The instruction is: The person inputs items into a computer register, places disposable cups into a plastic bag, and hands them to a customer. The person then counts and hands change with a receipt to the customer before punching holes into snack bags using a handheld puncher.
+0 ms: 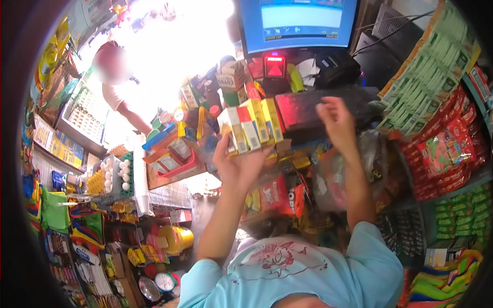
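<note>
My left hand (pixel 240 163) holds several small cartons (pixel 249 128) side by side, yellow, white and red, over the counter. Its fingers wrap round their lower left side. To the right, my right hand (pixel 334 120) is raised over a dark, plastic-covered keyboard-like item (pixel 308 109); its fingers are bent and nothing plain shows between them. Behind the cartons stands a scanner (pixel 275 65) with a red glow, below a lit monitor (pixel 303 23).
Across the counter at the upper left, a person (pixel 115 77) reaches an arm in. Eggs (pixel 123 174) stand at the left. Snack packets (pixel 272 197) lie below my hands. Hanging sachets (pixel 431 66) fill the right side. A yellow bucket (pixel 177 239) sits lower left.
</note>
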Demonstrator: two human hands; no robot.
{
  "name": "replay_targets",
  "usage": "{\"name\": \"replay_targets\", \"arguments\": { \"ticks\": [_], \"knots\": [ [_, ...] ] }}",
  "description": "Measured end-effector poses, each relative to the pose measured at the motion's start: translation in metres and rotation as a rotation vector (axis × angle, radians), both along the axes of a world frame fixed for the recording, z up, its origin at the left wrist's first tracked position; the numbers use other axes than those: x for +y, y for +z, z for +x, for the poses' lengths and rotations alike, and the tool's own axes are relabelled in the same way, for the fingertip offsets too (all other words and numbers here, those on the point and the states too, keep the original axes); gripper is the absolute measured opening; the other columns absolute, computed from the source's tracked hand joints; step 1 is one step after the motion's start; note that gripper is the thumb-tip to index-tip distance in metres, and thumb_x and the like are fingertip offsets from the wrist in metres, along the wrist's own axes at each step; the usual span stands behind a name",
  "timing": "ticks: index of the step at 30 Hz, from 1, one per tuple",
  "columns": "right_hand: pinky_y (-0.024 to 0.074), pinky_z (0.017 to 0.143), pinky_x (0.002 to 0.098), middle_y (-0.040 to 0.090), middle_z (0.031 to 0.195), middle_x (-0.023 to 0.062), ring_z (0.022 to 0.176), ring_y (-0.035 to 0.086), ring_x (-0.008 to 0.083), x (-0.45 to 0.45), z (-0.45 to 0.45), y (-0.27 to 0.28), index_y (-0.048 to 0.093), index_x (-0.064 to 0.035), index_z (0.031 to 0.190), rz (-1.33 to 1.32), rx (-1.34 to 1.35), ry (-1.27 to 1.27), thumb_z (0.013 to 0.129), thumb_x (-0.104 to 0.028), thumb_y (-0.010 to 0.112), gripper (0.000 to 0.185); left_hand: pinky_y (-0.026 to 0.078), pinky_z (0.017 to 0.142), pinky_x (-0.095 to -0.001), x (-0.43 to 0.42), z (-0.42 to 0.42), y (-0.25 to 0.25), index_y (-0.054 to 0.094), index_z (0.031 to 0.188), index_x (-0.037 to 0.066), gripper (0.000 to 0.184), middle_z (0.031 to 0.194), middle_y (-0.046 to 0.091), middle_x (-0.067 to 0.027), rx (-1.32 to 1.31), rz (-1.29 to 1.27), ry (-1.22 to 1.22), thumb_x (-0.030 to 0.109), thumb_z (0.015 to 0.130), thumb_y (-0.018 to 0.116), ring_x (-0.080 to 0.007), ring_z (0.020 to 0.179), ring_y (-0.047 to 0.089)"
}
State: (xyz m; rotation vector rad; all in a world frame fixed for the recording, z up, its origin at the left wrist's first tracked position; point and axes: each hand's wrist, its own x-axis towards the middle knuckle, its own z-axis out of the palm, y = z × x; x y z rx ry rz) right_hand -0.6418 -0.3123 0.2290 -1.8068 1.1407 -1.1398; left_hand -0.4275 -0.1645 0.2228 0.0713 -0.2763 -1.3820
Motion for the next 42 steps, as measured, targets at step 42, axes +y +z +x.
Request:
{"name": "replay_targets", "arguments": {
  "ticks": [42],
  "knots": [
    [0.0583, 0.081, 0.0358, 0.055, 0.118, 0.0154, 0.103, 0.064, 0.0236, -0.022, 0.11, -0.013, 0.043, -0.0026, 0.132, 0.283, -0.636, 0.358, 0.091, -0.007, 0.068, 0.048, 0.033, 0.112, -0.0595, 0.009, 0.032, -0.007, 0.045, 0.14, 0.001, 0.066, 0.138, 0.05, -0.0208, 0.076, 0.06, 0.144, 0.037, 0.087, 0.059, -0.0381, 0.13, 0.045]
  ]
}}
